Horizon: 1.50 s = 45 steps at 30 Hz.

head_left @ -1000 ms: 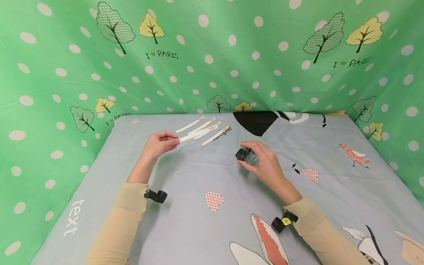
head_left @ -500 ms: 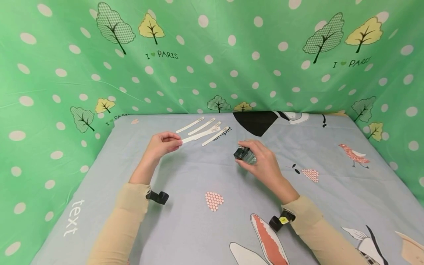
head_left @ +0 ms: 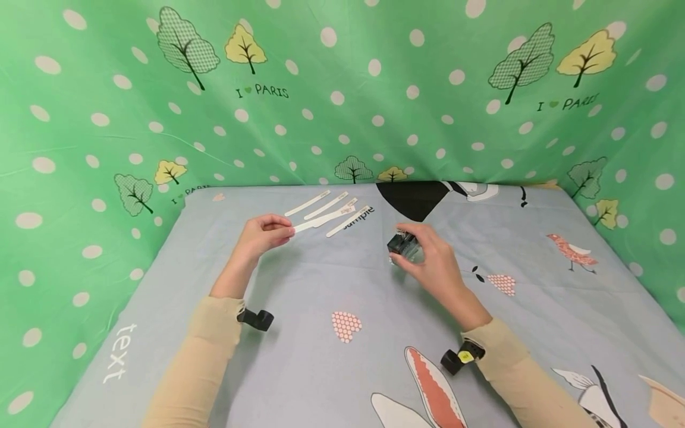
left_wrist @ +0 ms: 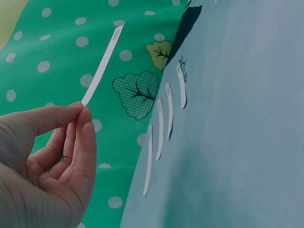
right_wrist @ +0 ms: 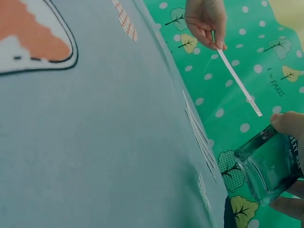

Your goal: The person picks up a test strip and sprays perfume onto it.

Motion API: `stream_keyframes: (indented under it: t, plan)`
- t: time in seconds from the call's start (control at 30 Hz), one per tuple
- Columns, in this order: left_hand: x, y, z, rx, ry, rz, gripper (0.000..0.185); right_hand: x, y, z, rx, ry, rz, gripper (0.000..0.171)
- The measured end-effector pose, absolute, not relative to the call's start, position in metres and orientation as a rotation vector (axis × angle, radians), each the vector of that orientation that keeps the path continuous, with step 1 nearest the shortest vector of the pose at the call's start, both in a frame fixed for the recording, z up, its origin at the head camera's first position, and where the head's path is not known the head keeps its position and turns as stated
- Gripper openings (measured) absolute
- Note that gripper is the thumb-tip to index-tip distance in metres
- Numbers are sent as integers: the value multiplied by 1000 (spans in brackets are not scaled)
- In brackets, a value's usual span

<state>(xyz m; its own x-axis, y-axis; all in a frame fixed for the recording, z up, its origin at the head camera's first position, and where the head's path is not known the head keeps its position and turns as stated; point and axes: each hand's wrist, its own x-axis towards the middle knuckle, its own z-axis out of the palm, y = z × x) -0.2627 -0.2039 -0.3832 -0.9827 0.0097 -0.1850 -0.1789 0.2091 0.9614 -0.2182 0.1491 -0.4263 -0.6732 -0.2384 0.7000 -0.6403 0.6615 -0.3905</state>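
Between thumb and fingertips my left hand (head_left: 262,234) pinches one end of a white perfume test strip (left_wrist: 102,66). The strip points up and away from the hand, with small print near its far end. My right hand (head_left: 436,258) grips a clear glass perfume bottle (right_wrist: 266,164) with a dark top, tilted, above the cloth. Lettering shows on the bottle in the right wrist view. Bottle and held strip are apart. Several more white test strips (left_wrist: 160,130) lie side by side on the cloth, beyond and to the right of the left hand.
A grey-blue printed cloth (head_left: 299,356) covers the table. Behind it hangs a green polka-dot curtain (head_left: 321,77) with tree prints. Each wrist wears a black camera mount, the left one (head_left: 257,320) and the right one (head_left: 455,361).
My left hand with the test strip has shifted slightly right, then stayed still. The right hand moved the bottle a little left, then back to the right, farther from the strip.
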Motion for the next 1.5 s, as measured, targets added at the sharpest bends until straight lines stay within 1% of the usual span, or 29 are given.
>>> stream_keyframes:
  t: [0.17, 0.43, 0.97, 1.27, 1.5]
  plan:
    - [-265, -204, -387, -173, 2308, 1900, 18, -218, 152, -428, 674, -2248, 849, 60]
    - [-268, -203, -391, -205, 2284, 1916, 21, -218, 156, -430, 665, -2240, 838, 61]
    - [-282, -184, -399, -224, 2236, 1937, 29, -221, 162, -431, 640, -2243, 873, 61]
    - [-294, -165, -413, -207, 2202, 1965, 22, -223, 166, -429, 588, -2271, 918, 60]
    - [-301, -146, -423, -230, 2192, 1952, 13, -237, 173, -431, 544, -2308, 981, 58]
